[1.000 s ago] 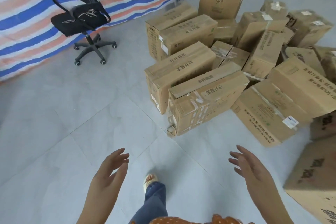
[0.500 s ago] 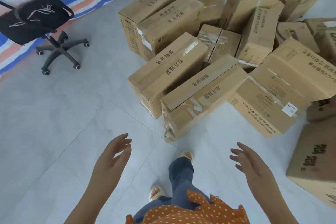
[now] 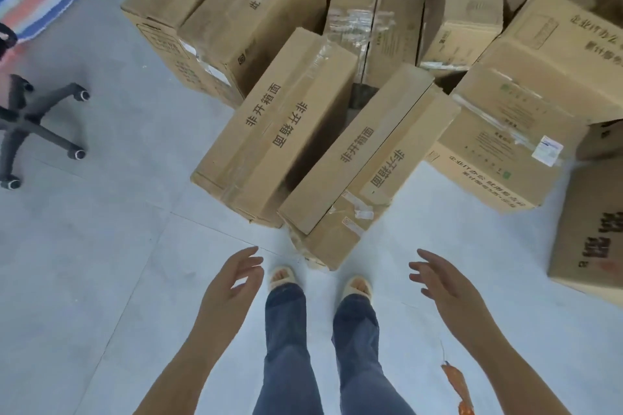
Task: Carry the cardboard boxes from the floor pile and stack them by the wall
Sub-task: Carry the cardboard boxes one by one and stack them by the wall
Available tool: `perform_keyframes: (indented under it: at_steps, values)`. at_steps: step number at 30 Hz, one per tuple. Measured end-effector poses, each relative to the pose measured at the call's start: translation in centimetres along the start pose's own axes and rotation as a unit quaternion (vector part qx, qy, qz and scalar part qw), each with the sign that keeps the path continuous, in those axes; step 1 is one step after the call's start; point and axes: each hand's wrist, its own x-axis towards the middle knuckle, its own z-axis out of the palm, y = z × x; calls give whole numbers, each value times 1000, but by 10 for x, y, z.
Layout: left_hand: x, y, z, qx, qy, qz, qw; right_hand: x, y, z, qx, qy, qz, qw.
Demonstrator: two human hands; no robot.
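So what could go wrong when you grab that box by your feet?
The nearest box leans tilted against its neighbour, so pulling it out might make others slide. Its near corner looks crushed and its tape is peeling, so it may tear or sag when lifted. The feet wear open slippers right under that corner, and both the left hand and right hand are empty; a slip could land on toes.

Matt brown cardboard boxes (image 3: 364,165), sealed with glossy clear tape, lie beyond the hands on smooth, pale grey floor tiles (image 3: 101,280).
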Motion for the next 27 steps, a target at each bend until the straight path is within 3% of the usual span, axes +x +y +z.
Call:
perform_keyframes:
  at_steps: [5, 11, 15, 20, 27]
  values:
    - [154, -40, 41, 88, -98, 6, 991, 88, 44, 92, 84, 18, 121, 989]
    - [288, -91, 95, 145, -194, -30, 970, 164, 90, 202, 236, 31, 218, 946]
    - [313, -124, 99, 83, -287, -110, 948, 186, 106, 230, 290, 74, 231, 926]
    - [318, -136, 104, 7, -301, -123, 946, 193, 115, 228, 348, 59, 200, 914]
    - [284, -92, 106, -29, -271, -98, 957, 164, 89, 180, 392, 92, 169, 899]
